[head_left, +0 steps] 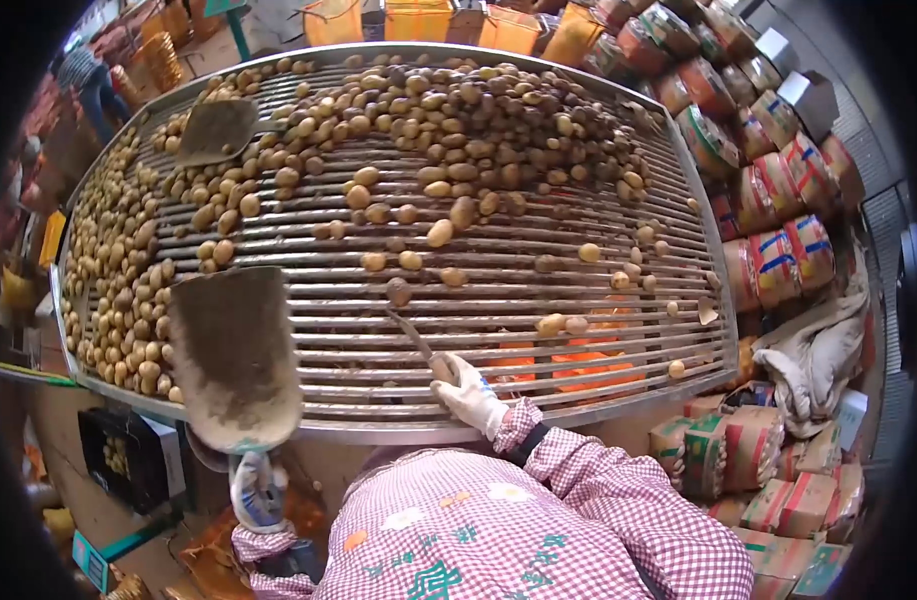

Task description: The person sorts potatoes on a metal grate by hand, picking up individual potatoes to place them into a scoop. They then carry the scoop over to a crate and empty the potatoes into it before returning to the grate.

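My left hand (256, 495), in a white and blue glove, is closed around the handle of a large, dirt-coated metal scoop (233, 360). The scoop's pan lies over the left part of a slatted metal sorting table (378, 432), beside a mass of potatoes (128, 310). In a white glove, my right hand (468, 397) is closed on a knife (411, 335) above the front slats. Its blade points away and left, toward a dark potato (399, 291); the fingers partly hide the brown handle.
A big heap of potatoes (468, 120) covers the table's far side, with a second scoop (216, 132) at far left. Filled boxes and bags (778, 260) are stacked along the right. A black crate (128, 455) stands below left. Another person (90, 85) is at upper left.
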The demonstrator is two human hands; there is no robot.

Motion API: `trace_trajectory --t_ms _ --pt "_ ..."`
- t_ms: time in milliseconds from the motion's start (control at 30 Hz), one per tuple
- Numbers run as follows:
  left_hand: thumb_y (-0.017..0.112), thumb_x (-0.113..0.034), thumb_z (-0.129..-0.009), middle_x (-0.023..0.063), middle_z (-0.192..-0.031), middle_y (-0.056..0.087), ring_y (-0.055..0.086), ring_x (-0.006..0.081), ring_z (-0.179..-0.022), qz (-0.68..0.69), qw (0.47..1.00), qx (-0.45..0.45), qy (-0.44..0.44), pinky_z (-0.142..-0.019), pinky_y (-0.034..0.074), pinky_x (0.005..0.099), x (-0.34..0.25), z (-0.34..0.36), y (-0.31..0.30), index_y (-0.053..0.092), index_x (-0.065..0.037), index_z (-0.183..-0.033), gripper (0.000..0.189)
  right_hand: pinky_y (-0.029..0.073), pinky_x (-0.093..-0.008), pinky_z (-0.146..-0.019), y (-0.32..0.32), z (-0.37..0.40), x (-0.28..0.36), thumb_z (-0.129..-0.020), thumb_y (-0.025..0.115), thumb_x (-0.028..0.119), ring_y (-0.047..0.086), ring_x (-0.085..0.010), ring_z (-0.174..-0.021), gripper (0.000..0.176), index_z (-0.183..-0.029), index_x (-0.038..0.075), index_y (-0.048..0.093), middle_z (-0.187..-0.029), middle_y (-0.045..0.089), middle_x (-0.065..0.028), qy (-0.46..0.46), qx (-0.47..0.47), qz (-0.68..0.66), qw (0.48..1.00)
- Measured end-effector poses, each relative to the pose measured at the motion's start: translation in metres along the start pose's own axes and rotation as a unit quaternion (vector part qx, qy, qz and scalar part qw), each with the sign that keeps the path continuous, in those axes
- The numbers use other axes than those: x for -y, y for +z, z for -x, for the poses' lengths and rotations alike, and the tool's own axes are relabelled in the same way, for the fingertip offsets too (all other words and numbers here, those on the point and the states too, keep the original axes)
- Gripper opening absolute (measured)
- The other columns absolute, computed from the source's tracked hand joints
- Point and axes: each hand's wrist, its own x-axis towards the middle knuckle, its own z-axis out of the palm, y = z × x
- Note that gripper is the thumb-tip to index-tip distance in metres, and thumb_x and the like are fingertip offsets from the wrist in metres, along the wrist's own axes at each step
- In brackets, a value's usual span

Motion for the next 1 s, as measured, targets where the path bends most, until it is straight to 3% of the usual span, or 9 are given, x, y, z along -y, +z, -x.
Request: trace_trajectory --t_ms 200,233,333,433,567,667,833,933,1000 --pt "0.057 -0.031 -0.098 0.0103 -0.113 0.064 0.06 0.0177 -0.098 -0.096 0.979 0.158 -0.091 -0.087 0.049 0.0272 0.039 -0.011 0.135 0.052 0.0 -0.134 0.048 0.052 -0.0336 -0.087 -0.097 -0.003 0.013 -0.086 0.068 0.02 0.064 -0.0211 -0.099 0.055 -0.134 -0.004 0.054 -0.111 0.067 -0.0146 0.031 -0.021 -0.131 0.991" --pt "0.054 -0.024 -0.099 0.0086 -0.112 0.064 0.061 0.0165 -0.087 -0.116 0.984 0.106 -0.086 -0.075 0.049 0.0248 0.042 -0.006 0.18 0.051 0.0 -0.136 0.044 0.053 -0.0318 -0.083 -0.118 -0.009 0.002 -0.087 0.067 0.02 0.063 -0.0184 -0.094 0.055 -0.134 -0.004 0.054 -0.108 0.066 -0.0122 0.0 -0.039 -0.114 0.993" --pt "0.054 -0.018 -0.102 0.0136 -0.106 0.064 0.063 0.019 -0.088 -0.132 0.951 0.2 -0.194 -0.075 0.051 0.0282 0.059 -0.024 0.2 0.056 0.003 -0.125 0.032 0.053 -0.0307 -0.078 -0.183 -0.02 0.009 -0.088 0.066 0.02 0.064 -0.0169 -0.089 0.054 -0.136 -0.003 0.054 -0.107 0.067 -0.0121 -0.004 -0.078 -0.124 0.989" --pt "0.057 -0.029 -0.098 0.0098 -0.103 0.066 0.057 0.0135 -0.068 -0.385 0.868 0.307 0.07 -0.06 0.046 0.0245 0.093 -0.026 0.233 0.056 -0.002 -0.125 0.038 0.052 -0.0375 -0.091 -0.243 -0.049 0.01 -0.09 0.066 0.025 0.067 -0.0268 -0.104 0.051 -0.131 -0.004 0.057 -0.115 0.069 -0.0209 -0.023 -0.092 -0.04 0.995" --pt "0.056 -0.032 -0.099 0.0091 -0.101 0.067 0.057 0.0107 -0.067 -0.155 0.918 0.23 -0.282 -0.058 0.046 0.0237 0.096 -0.025 0.305 0.057 0.0 -0.123 0.04 0.051 -0.0393 -0.093 -0.297 -0.106 0.006 -0.092 0.066 0.029 0.067 -0.0354 -0.11 0.047 -0.127 -0.002 0.06 -0.116 0.069 -0.024 -0.086 -0.122 0.088 0.985" --pt "0.055 -0.029 -0.101 0.0077 -0.098 0.067 0.056 0.0094 -0.067 -0.174 0.91 0.257 -0.276 -0.058 0.046 0.0221 0.114 -0.036 0.324 0.057 0.001 -0.122 0.037 0.051 -0.0411 -0.092 -0.318 -0.139 0.022 -0.093 0.065 0.034 0.066 -0.0379 -0.109 0.046 -0.124 0.0 0.062 -0.115 0.07 -0.0234 -0.074 -0.117 0.167 0.976" --pt "0.055 -0.016 -0.101 0.0093 -0.099 0.069 0.062 0.013 -0.073 -0.265 0.908 0.31 -0.095 -0.062 0.05 0.0234 0.128 -0.046 0.344 0.056 0.0 -0.124 0.028 0.051 -0.0416 -0.088 -0.341 -0.167 0.041 -0.092 0.066 0.035 0.067 -0.037 -0.105 0.044 -0.121 0.002 0.065 -0.11 0.071 -0.0222 -0.055 -0.007 0.231 0.971" --pt "0.06 -0.009 -0.097 0.0127 -0.099 0.07 0.068 0.0177 -0.079 -0.329 0.87 0.365 0.031 -0.068 0.054 0.0262 0.133 -0.053 0.33 0.055 0.0 -0.126 0.031 0.052 -0.0315 -0.079 -0.367 -0.163 0.051 -0.092 0.072 0.034 0.065 -0.014 -0.089 0.045 -0.123 0.002 0.066 -0.1 0.071 -0.0081 -0.049 0.114 0.209 0.97" --pt "0.059 -0.016 -0.099 0.0122 -0.099 0.07 0.067 0.0157 -0.076 -0.369 0.826 0.374 0.204 -0.066 0.054 0.0252 0.143 -0.056 0.323 0.054 0.001 -0.126 0.032 0.051 -0.0278 -0.092 -0.39 -0.153 0.062 -0.094 0.073 0.029 0.063 -0.0108 -0.101 0.047 -0.127 -0.003 0.064 -0.111 0.07 -0.0061 -0.016 0.212 0.061 0.975"
